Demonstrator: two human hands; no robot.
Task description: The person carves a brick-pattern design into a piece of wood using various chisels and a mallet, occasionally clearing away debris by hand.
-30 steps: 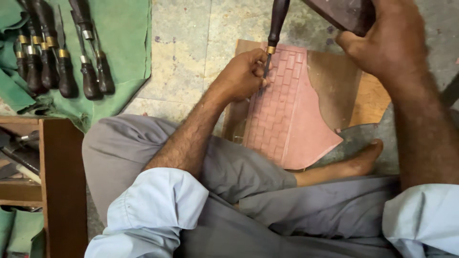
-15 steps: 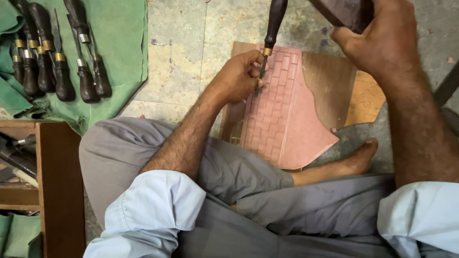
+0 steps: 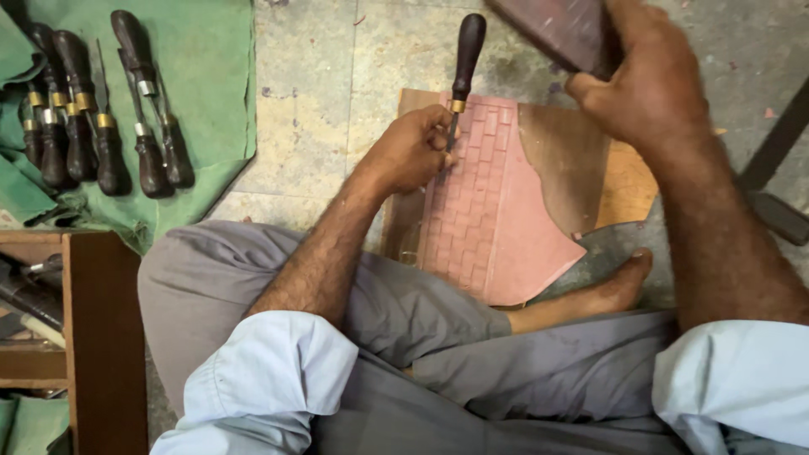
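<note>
The left hand grips the chisel upright, tip on the pink brick-pattern panel. The right hand grips a wooden block raised just right of the handle.

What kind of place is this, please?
Probably a craft workshop with work done on the floor: a row of chisels on green cloth, a pink carved panel, and a chisel in the left hand.
</note>
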